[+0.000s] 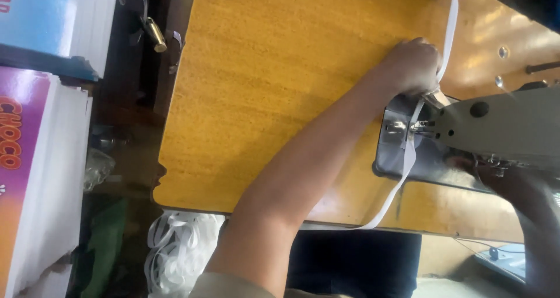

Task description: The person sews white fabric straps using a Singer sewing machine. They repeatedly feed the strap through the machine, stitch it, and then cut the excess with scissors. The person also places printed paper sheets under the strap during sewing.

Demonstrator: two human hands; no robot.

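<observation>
1. White strap [408, 158] runs from the top right of the frame, down past the knuckles, under the sewing machine [496, 129] at centre right, and off the table's lower edge; it lies flat, which looks suited to feeding it straight past the needle area.
2. Left hand [415, 64], upper right of centre, is curled shut, fingers pinching the strap just behind the presser foot [421, 126], apparently to keep it taut and in line.
3. Right hand [466, 162] sits at the right edge, mostly hidden under the machine's head; whether it is open or closed cannot be told, nor whether it touches the strap.
4. So the strap passes through the left hand's grip and over the metal plate [389, 152], which lies between the two hands.
5. A loose heap of white strap [181, 251] lies below the wooden table [262, 99] at lower left, seemingly slack supply or finished length.
6. Stacked boxes [41, 158] stand along the left edge, well apart from the work.
</observation>
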